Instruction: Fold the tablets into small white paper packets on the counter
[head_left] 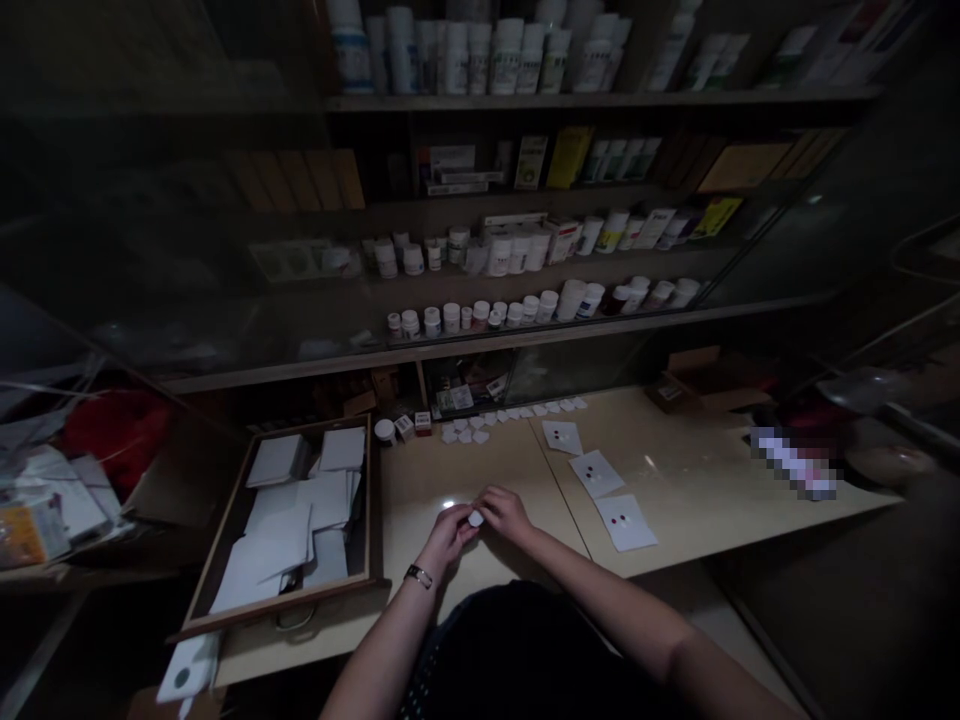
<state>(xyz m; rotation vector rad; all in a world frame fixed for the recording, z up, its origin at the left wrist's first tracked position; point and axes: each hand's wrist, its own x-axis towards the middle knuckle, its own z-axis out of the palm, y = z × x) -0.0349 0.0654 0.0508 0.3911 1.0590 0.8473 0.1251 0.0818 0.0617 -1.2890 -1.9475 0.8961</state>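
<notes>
Item one, held: a small white disc (pixel 475 518), pinched at the centre of the pale counter (pixel 450 470); my left hand (pixel 450 535) and right hand (pixel 506 515) are pressed close together around it, fingertips on both sides; one wristwatch (pixel 418 576) on my left wrist.

Item two, just left of my hands: one wooden drawer (pixel 367 520), pulled open; it holds loose white paper sheets (pixel 300 510), roughly eight showing, some overlapping, and the exact count is hidden.

Item three, to the right of my hands: three white paper squares (pixel 600 475) in a slanting line; each bears a few small red and dark tablets (pixel 619 520), too small to count surely.

Item four, far edge of the counter: small folded white paper packets (pixel 510 415), about twenty, in rough rows; to their left, one white round tub (pixel 385 431), one small white box (pixel 404 427) and one small red-and-white box (pixel 423 423).

Item five, beyond the counter: one glass-fronted cabinet (pixel 600 97) with four visible shelves; white medicine bottles (pixel 450 317) and cartons (pixel 457 165) fill them, dozens in all, uncounted in the dimness.

Item six, far right: one cardboard box (pixel 667 393); near it, one pixelated patch (pixel 795 462) hides whatever lies there.
</notes>
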